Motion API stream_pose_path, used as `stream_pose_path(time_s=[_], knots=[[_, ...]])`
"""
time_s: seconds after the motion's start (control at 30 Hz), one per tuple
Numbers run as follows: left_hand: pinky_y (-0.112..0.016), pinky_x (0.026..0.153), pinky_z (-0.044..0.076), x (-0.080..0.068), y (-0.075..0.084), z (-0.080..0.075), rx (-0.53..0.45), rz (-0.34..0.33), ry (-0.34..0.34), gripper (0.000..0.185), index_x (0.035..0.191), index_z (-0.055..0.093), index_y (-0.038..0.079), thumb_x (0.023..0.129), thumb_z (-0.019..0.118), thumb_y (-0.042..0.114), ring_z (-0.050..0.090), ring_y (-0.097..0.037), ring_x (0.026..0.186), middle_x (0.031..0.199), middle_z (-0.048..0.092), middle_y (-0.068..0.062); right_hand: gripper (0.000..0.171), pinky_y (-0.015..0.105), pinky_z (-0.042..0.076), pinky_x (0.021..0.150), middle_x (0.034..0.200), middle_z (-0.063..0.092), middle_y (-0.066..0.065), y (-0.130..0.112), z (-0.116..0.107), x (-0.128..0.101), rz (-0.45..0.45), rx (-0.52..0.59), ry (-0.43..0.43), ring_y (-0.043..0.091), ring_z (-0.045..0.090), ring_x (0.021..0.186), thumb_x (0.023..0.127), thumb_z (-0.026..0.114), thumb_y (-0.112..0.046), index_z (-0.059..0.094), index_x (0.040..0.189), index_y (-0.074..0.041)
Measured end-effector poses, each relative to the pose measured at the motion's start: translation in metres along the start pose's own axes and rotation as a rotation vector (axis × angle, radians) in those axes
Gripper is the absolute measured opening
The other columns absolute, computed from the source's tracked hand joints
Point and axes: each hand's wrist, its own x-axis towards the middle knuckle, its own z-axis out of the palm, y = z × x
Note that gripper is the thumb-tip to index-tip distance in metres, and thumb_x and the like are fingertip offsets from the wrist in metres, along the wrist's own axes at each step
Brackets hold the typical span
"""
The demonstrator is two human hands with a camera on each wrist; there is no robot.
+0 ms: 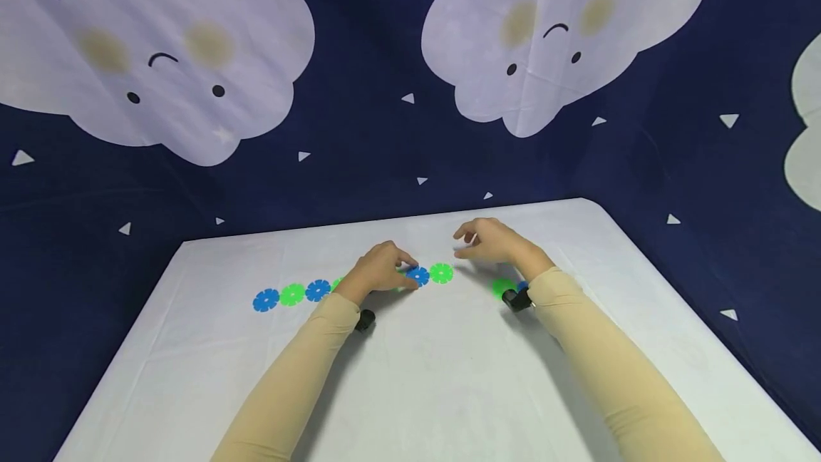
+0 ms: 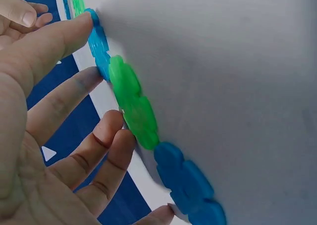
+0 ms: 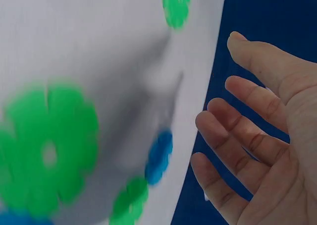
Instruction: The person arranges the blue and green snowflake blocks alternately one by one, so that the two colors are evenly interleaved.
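Observation:
Notched plastic discs, blue and green by turns, form a row on the white table. My left hand is at the row's right part, thumb and index finger at opposite edges of a blue disc, pinching it. In the left wrist view, the other fingers lie along a green disc and a darker blue one. A green disc ends the row. Right of it my right hand hovers above the table, fingers loosely bent, holding nothing. Part of the row is hidden behind the left hand.
Under the right wrist lie another green disc and a partly hidden blue one. The right wrist view also shows a blue disc and a green disc near the table's edge. Dark blue cloud-print cloth hangs behind the table.

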Motion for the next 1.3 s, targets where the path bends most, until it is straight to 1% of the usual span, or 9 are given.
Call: stream_pose_path(time_s=[0.1, 0.23, 0.37, 0.5, 0.67, 0.83, 1.07, 1.3], knots=[[-0.042, 0.085, 0.053, 0.001, 0.004, -0.002, 0.003, -0.001, 0.004, 0.046, 0.119, 0.075, 0.031, 0.075, 0.087, 0.043, 0.06, -0.016, 0.104, 0.112, 0.065, 0.002, 0.048, 0.046, 0.053, 0.097, 0.122, 0.068, 0.015, 0.011, -0.01, -0.002, 0.029, -0.003, 0.003, 0.028, 0.067, 0.11, 0.091, 0.074, -0.033, 0.065, 0.13, -0.007], [-0.038, 0.08, 0.052, 0.003, 0.012, -0.001, 0.008, 0.033, 0.011, 0.052, 0.124, 0.073, 0.029, 0.076, 0.087, 0.042, 0.057, -0.015, 0.097, 0.109, 0.065, 0.0, 0.048, 0.049, 0.05, 0.102, 0.123, 0.067, 0.017, 0.025, -0.017, -0.005, 0.067, -0.018, -0.01, 0.032, 0.063, 0.116, 0.091, 0.074, -0.03, 0.064, 0.131, -0.005], [-0.041, 0.083, 0.054, 0.009, 0.021, 0.004, 0.009, 0.06, 0.013, 0.056, 0.127, 0.071, 0.028, 0.075, 0.087, 0.043, 0.058, -0.015, 0.099, 0.111, 0.065, -0.001, 0.049, 0.05, 0.048, 0.102, 0.12, 0.068, 0.017, 0.038, -0.016, -0.005, 0.085, -0.033, -0.018, 0.031, 0.062, 0.114, 0.09, 0.076, -0.028, 0.064, 0.131, -0.003], [-0.046, 0.087, 0.054, 0.015, 0.028, 0.01, 0.04, 0.072, 0.018, 0.057, 0.128, 0.07, 0.03, 0.075, 0.087, 0.046, 0.06, -0.014, 0.101, 0.112, 0.065, 0.0, 0.052, 0.05, 0.047, 0.103, 0.118, 0.068, 0.018, 0.046, -0.014, -0.005, 0.091, -0.038, -0.02, 0.031, 0.061, 0.112, 0.087, 0.078, -0.027, 0.064, 0.13, -0.001], [-0.053, 0.091, 0.052, 0.019, 0.035, 0.016, 0.057, 0.066, 0.029, 0.056, 0.126, 0.071, 0.031, 0.075, 0.087, 0.046, 0.06, -0.013, 0.1, 0.111, 0.065, 0.002, 0.052, 0.05, 0.047, 0.104, 0.121, 0.068, 0.017, 0.049, -0.012, -0.005, 0.127, -0.023, -0.02, 0.031, 0.061, 0.114, 0.087, 0.079, -0.028, 0.064, 0.13, -0.002], [-0.057, 0.095, 0.048, 0.021, 0.041, 0.017, 0.066, 0.048, 0.031, 0.053, 0.124, 0.072, 0.034, 0.075, 0.087, 0.045, 0.06, -0.015, 0.103, 0.112, 0.066, 0.001, 0.051, 0.05, 0.047, 0.104, 0.12, 0.069, 0.017, 0.05, -0.012, -0.003, 0.136, -0.023, -0.016, 0.031, 0.061, 0.114, 0.087, 0.079, -0.027, 0.065, 0.128, -0.002], [-0.059, 0.097, 0.045, 0.022, 0.041, 0.018, 0.056, 0.036, 0.026, 0.044, 0.116, 0.076, 0.034, 0.076, 0.087, 0.045, 0.061, -0.016, 0.107, 0.113, 0.065, 0.003, 0.049, 0.049, 0.047, 0.104, 0.119, 0.069, 0.015, 0.05, -0.01, -0.002, 0.148, -0.032, -0.004, 0.03, 0.061, 0.113, 0.086, 0.079, -0.027, 0.067, 0.127, -0.002], [-0.059, 0.098, 0.043, 0.022, 0.039, 0.02, 0.027, 0.037, 0.034, 0.042, 0.115, 0.077, 0.033, 0.075, 0.087, 0.043, 0.06, -0.016, 0.106, 0.113, 0.065, 0.003, 0.047, 0.049, 0.047, 0.104, 0.117, 0.069, 0.015, 0.05, -0.009, -0.001, 0.169, -0.023, 0.0, 0.03, 0.06, 0.112, 0.085, 0.081, -0.026, 0.068, 0.124, -0.003]])
